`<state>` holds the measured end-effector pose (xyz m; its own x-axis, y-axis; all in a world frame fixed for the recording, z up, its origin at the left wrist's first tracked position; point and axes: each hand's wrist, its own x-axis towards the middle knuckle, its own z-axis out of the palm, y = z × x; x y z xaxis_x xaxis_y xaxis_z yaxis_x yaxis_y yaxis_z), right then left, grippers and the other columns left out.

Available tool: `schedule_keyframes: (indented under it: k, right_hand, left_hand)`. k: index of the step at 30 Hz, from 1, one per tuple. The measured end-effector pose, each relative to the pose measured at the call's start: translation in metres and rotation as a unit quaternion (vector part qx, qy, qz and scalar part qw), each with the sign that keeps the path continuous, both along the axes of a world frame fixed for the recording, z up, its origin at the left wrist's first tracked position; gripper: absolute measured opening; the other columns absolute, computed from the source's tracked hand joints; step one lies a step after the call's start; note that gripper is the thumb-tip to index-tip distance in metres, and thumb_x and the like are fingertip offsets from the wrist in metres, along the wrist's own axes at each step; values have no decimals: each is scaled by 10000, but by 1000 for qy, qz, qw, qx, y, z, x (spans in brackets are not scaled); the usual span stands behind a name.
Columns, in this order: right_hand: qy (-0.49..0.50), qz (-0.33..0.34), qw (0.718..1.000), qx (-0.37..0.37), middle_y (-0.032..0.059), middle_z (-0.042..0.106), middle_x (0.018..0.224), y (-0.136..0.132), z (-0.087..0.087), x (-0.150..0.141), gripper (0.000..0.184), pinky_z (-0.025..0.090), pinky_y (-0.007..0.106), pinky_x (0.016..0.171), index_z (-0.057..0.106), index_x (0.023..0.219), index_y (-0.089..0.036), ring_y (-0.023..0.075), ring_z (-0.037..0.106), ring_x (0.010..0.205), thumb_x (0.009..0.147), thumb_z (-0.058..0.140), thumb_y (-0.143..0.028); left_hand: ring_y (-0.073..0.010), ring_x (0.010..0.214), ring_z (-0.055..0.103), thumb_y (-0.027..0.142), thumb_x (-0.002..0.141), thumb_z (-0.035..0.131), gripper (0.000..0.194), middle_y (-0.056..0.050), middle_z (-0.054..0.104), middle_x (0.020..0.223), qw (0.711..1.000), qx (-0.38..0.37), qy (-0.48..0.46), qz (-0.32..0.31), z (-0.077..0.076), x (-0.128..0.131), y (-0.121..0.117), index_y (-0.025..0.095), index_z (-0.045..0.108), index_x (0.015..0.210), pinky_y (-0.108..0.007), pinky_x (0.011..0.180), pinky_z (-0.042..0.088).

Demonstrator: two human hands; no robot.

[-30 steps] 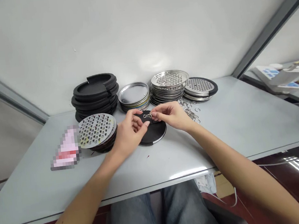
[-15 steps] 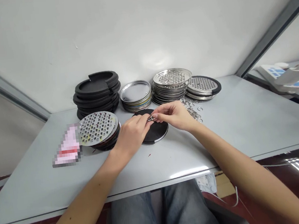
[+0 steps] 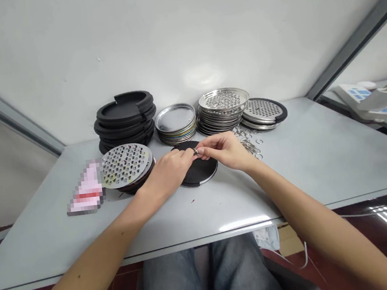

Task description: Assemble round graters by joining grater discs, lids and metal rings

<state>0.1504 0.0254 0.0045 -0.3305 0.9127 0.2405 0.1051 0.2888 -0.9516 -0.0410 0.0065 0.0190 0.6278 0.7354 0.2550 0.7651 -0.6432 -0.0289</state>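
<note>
My left hand (image 3: 175,166) and my right hand (image 3: 225,150) meet fingertip to fingertip, both closed in a pinch. Between them sits a small metal ring (image 3: 196,151), partly covered by my fingers; it resembles the loose rings nearby. Just below my fingers lies a round black disc (image 3: 202,174) with a bright strip along part of its front rim. Beyond my right wrist, a scatter of metal rings (image 3: 249,145) lies on the table. To the left of my left hand, a perforated grater disc (image 3: 126,165) tops a stack of discs.
Along the back stand stacks of black notched rims (image 3: 125,111), shallow metal lids (image 3: 175,118) and metal grater plates (image 3: 223,100). A black-edged grater (image 3: 263,111) lies on metal pieces at their right. A blurred pink item (image 3: 86,190) lies left on the grey table (image 3: 337,147).
My left hand has turned slightly, its forearm swinging left and its fingers covering more of the ring. My right hand has stayed almost in place.
</note>
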Motion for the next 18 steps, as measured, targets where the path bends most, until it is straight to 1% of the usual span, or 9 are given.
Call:
schedule_keyframes:
  k: [3,5,6,8,10,11,13,15,18]
  right_hand:
    - [-17,12,1000,10,39,687,679,0,-1,0,222,523,255,618,716,819,-132,132,623,626,763,692,-345]
    - [-16,5,1000,22,36,684,682,0,-1,1,224,516,255,616,714,825,-134,133,619,628,764,691,-348]
    - [-15,-5,999,32,36,686,690,0,-1,1,224,512,255,618,712,828,-135,134,618,633,765,690,-349]
    - [-18,-31,998,60,40,694,724,-1,0,1,224,503,255,619,713,832,-138,135,617,643,766,690,-351]
    - [-32,-50,995,85,47,704,765,-2,1,1,232,499,263,627,717,848,-143,143,620,664,765,691,-359]
    - [-40,-53,994,91,51,708,784,-2,1,1,239,500,270,636,719,857,-145,150,623,677,765,691,-364]
    - [-49,-51,993,91,58,711,797,-2,1,1,253,505,284,652,719,874,-147,164,630,695,768,686,-374]
    - [-45,-48,994,88,62,711,798,-3,0,0,262,509,293,658,716,880,-147,170,633,697,776,676,-384]
    - [-45,-56,992,102,64,708,805,-4,1,-2,265,504,293,653,711,871,-148,166,623,693,786,661,-393]
  left_hand:
    - [-189,690,594,289,976,373,254,-65,611,743,999,-23,-49,7,-7,-2,-2,147,548,858,-270,598,394]
    - [-163,669,590,283,962,415,209,-41,617,736,990,-61,-130,4,-12,-1,-4,157,546,859,-257,599,393]
    - [-144,641,582,287,954,435,184,-19,617,717,980,-84,-181,1,-15,0,-5,166,545,869,-245,591,393]
    - [-109,565,550,310,932,475,142,26,600,654,949,-124,-289,8,-19,2,-7,182,535,918,-217,555,390]
    - [-92,527,526,320,901,522,160,46,588,633,918,-133,-373,30,-21,5,-9,188,517,991,-198,532,396]
    - [-89,537,529,316,888,540,191,42,595,654,907,-129,-400,37,-22,5,-10,186,510,1025,-194,538,407]
    - [-90,596,555,298,878,551,216,14,629,749,896,-118,-427,30,-21,6,-11,184,520,1059,-196,577,436]
    - [-99,665,579,284,888,534,197,-15,652,843,895,-107,-434,12,-20,6,-12,185,554,1057,-206,618,458]
    - [-103,685,578,272,892,528,202,-31,663,887,897,-86,-434,1,-18,5,-13,181,591,1061,-216,633,463]
